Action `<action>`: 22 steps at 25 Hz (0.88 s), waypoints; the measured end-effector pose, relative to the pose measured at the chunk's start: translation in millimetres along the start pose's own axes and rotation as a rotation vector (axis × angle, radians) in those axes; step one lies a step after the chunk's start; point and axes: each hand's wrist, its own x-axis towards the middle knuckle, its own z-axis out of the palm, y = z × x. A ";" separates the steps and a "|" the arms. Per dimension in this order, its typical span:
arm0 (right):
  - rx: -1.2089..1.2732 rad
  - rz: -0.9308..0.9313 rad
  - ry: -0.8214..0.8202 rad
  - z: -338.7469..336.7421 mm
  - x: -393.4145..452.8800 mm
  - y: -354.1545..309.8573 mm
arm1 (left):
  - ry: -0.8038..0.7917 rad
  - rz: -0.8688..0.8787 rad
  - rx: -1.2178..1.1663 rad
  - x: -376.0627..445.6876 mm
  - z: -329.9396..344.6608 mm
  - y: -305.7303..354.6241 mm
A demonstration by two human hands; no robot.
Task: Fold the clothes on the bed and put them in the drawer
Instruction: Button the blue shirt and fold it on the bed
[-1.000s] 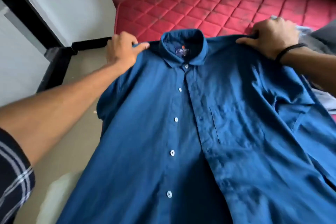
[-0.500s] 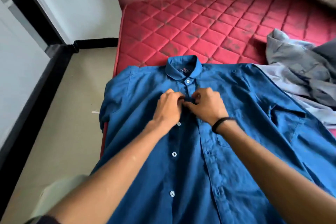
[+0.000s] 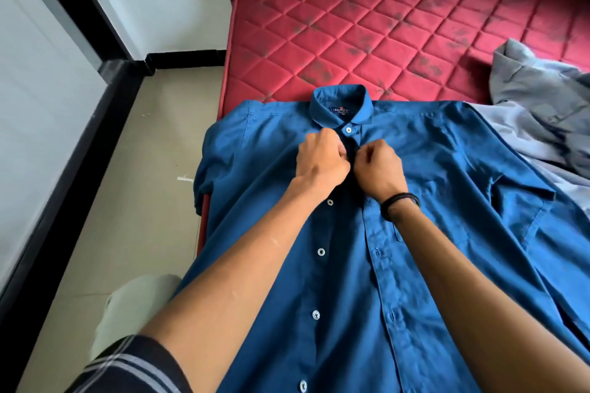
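My left hand's fingers (image 3: 338, 150) are curled in and pinching the left edge of the placket of the blue shirt (image 3: 431, 233), just below the collar (image 3: 341, 105); the right hand's fingers (image 3: 367, 153) are curled the same way and pinching the opposite edge, so the two sets of knuckles nearly touch over the second button position. I can see the left hand (image 3: 321, 161) from the back, fist-like, and the right hand (image 3: 380, 171) likewise, with a black band (image 3: 399, 203) round its wrist. The button itself is hidden between the hands, so I cannot tell whether it is fastened. Above them the top button (image 3: 348, 130) sits closed under the collar, and below them a row of white buttons (image 3: 320, 251) runs down the open front toward me. The shirt lies face up and spread flat on the red quilted mattress (image 3: 367, 35), collar pointing away from me, its left sleeve hanging over the bed's edge above the beige floor (image 3: 137, 201). To the right, a rumpled grey garment (image 3: 536, 99) lies on the mattress, touching the shirt's right shoulder. A striped dark sleeve (image 3: 134, 367) covers my upper left arm at the bottom of the view.
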 end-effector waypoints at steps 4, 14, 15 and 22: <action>0.207 0.046 -0.004 -8.9 -10.6 11.0 | 0.011 -0.127 -0.153 -11.4 10.6 -4.8; 0.210 -0.001 -0.058 2.3 -6.3 29.2 | 0.035 -0.061 -0.008 -7.4 22.8 1.4; 0.216 -0.001 -0.068 2.9 -6.4 30.2 | 0.058 -0.060 -0.021 -8.7 23.3 0.5; 0.324 -0.084 -0.059 4.3 -13.7 39.4 | 0.108 -0.268 -0.670 -19.1 33.6 -11.0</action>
